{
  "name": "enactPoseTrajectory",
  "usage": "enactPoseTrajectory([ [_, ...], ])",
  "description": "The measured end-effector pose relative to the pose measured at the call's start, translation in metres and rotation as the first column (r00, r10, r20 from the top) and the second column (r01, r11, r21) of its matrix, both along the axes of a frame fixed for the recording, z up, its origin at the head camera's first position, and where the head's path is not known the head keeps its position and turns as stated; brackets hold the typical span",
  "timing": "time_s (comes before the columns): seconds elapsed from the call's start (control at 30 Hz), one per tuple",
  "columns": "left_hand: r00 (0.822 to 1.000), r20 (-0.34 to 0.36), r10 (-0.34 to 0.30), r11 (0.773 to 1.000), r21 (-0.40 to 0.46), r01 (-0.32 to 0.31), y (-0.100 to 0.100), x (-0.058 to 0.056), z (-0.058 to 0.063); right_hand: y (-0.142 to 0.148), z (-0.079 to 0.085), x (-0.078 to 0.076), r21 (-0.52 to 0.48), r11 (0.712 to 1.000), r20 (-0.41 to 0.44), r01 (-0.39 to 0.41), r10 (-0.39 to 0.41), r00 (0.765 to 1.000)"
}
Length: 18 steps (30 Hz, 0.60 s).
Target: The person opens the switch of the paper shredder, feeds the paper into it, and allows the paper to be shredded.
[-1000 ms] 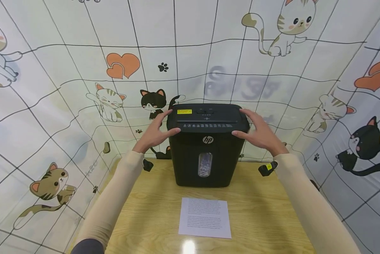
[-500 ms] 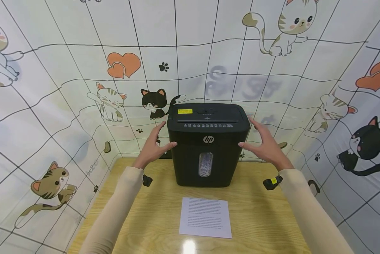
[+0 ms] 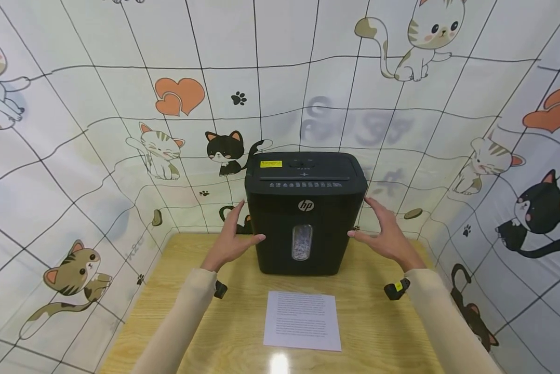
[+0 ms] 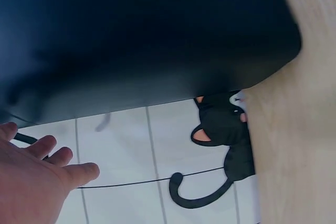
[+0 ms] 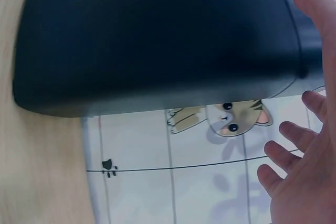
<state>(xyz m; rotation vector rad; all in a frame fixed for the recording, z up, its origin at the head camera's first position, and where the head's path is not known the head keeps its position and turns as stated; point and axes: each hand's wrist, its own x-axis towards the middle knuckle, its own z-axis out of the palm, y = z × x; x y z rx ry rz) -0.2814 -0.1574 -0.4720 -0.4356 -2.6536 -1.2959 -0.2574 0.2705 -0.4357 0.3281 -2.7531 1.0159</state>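
A black HP paper shredder stands upright at the back of the table in the head view. Its front window shows shredded paper inside, and a feed slot runs across its top. My left hand is beside its left side, fingers extended and thumb in front. My right hand mirrors it on the other side. Both wrist views show fingers spread near the dark body, with a gap at the left fingers and the right fingers. Whether either thumb touches is hard to tell.
A printed sheet of paper lies flat on the wooden table in front of the shredder. A white curtain with cat drawings hangs close behind and on both sides. Each wrist wears a small black camera.
Both hands have slid down from the shredder's top edges to about the middle of its sides, fingers staying extended. The shredder and the sheet have not moved.
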Motion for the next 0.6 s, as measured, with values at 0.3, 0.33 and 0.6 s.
enactPoseTrajectory([
  [0.3, 1.0, 0.005, 0.01, 1.0, -0.018, -0.01, 0.005, 0.015, -0.037, -0.003, -0.029, 0.011, 0.003, 1.0, 0.03, 0.012, -0.012, 0.999],
  [0.33, 1.0, 0.012, 0.012, 1.0, -0.013, -0.012, 0.006, 0.017, -0.042, -0.004, -0.033, 0.013, 0.005, 1.0, 0.035, 0.015, -0.015, 0.999],
  [0.6, 0.996, 0.073, 0.046, 0.999, -0.007, -0.045, 0.011, 0.034, -0.082, -0.012, -0.07, 0.025, -0.009, 0.999, 0.056, 0.035, -0.035, 0.998],
])
